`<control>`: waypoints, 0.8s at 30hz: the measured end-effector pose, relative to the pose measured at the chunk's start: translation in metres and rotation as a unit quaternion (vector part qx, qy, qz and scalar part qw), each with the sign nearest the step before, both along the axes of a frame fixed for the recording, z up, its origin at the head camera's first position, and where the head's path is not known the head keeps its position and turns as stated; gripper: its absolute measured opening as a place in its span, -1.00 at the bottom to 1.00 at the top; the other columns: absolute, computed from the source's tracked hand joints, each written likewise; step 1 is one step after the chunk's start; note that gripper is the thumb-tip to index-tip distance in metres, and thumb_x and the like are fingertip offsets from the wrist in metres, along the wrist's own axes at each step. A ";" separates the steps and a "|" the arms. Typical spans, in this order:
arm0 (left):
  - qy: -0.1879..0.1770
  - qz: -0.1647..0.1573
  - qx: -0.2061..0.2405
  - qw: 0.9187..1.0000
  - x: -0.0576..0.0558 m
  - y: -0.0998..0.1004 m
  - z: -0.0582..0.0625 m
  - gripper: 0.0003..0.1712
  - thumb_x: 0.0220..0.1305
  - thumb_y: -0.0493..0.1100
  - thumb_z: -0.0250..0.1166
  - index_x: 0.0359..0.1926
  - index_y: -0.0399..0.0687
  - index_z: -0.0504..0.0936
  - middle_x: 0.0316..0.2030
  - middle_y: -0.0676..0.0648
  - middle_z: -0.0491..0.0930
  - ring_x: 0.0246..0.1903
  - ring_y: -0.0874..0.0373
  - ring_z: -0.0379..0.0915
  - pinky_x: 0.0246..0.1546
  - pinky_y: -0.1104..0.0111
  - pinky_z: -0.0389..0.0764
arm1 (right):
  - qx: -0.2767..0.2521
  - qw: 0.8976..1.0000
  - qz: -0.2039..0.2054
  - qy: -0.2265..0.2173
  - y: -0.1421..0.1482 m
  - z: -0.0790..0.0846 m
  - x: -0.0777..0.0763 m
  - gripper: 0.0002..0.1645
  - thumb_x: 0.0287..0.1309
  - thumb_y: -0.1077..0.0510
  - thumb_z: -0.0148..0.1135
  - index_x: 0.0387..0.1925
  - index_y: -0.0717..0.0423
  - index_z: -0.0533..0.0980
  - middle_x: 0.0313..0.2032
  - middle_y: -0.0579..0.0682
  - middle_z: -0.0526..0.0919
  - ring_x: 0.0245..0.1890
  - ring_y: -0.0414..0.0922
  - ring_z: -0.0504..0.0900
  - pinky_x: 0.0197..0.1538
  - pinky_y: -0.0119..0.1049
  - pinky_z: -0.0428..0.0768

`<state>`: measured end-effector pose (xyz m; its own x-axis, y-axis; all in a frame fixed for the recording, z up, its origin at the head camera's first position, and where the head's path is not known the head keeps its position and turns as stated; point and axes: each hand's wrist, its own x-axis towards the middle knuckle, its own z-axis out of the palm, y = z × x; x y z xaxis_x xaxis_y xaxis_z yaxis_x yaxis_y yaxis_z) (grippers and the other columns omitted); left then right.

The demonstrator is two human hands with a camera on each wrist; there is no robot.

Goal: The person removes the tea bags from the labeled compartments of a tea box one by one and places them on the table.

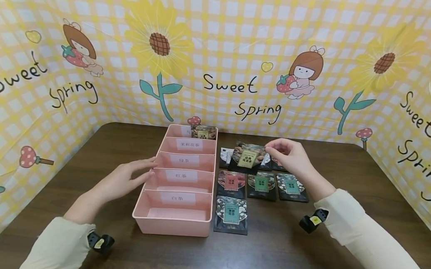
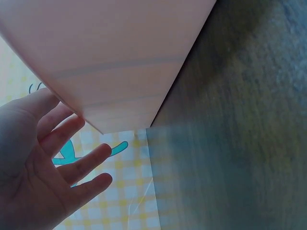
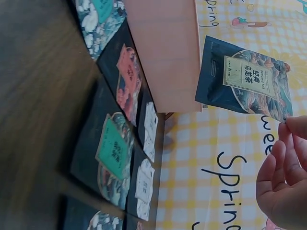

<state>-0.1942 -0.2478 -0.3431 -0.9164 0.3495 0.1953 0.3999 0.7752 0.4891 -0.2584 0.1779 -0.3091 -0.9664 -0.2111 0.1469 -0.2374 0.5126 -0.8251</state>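
My right hand [image 1: 292, 158] pinches a dark oolong tea sachet [image 1: 248, 158] with a yellow-green label by one top corner. In the right wrist view the sachet [image 3: 247, 79] hangs raised in the air, its printed front showing. My left hand [image 1: 118, 182] rests its fingertips at the left rim of a pink divided box [image 1: 170, 227], fingers loosely spread; the left wrist view shows these fingers [image 2: 79, 165] alongside the box wall. White labels with Chinese text mark the compartments. Another oolong sachet [image 1: 203, 132] stands in the farthest compartment.
Right of the box, tea sachets lie in rows: a red-labelled one [image 1: 231, 183], a green-labelled one [image 1: 261, 185] and teal-labelled ones [image 1: 292, 187], [image 1: 231, 215]. White-labelled sachets [image 3: 145, 184] lie behind, partly covered in the head view. A checked cloth [image 1: 229, 48] rises behind the brown table [image 1: 267, 255].
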 end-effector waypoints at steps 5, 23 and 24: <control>0.002 0.000 0.000 1.000 0.000 0.000 0.000 -0.56 0.33 -0.07 0.13 0.16 -0.17 0.49 0.26 -0.26 0.37 0.25 -0.23 0.29 0.21 -0.09 0.32 | 0.017 1.000 0.003 0.010 0.007 -0.005 0.008 -0.65 0.22 -0.03 0.17 -0.14 0.14 0.56 -0.22 0.05 0.63 -0.33 -0.22 0.52 -0.24 -0.39 0.52; 0.001 0.001 -0.001 1.000 -0.001 -0.001 0.000 -0.54 0.33 -0.07 0.14 0.18 -0.16 0.48 0.25 -0.24 0.38 0.25 -0.21 0.28 0.21 -0.08 0.32 | 0.004 1.000 0.010 0.002 0.023 -0.020 0.030 -0.66 0.21 0.01 0.19 -0.17 0.21 0.56 -0.28 -0.20 0.60 -0.35 -0.29 0.53 -0.26 -0.36 0.56; 0.002 0.001 -0.001 1.000 -0.001 -0.001 0.000 -0.54 0.33 -0.07 0.14 0.18 -0.16 0.48 0.25 -0.24 0.38 0.25 -0.21 0.29 0.21 -0.08 0.32 | 0.004 1.000 0.010 0.000 0.024 -0.020 0.032 -0.66 0.20 0.01 0.20 -0.17 0.21 0.56 -0.29 -0.21 0.60 -0.35 -0.29 0.54 -0.26 -0.36 0.56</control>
<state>-0.1947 -0.2485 -0.3432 -0.9163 0.3481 0.1981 0.4002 0.7769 0.4861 -0.2264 0.2017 -0.3292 -0.9618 -0.2317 0.1455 -0.2482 0.5146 -0.8207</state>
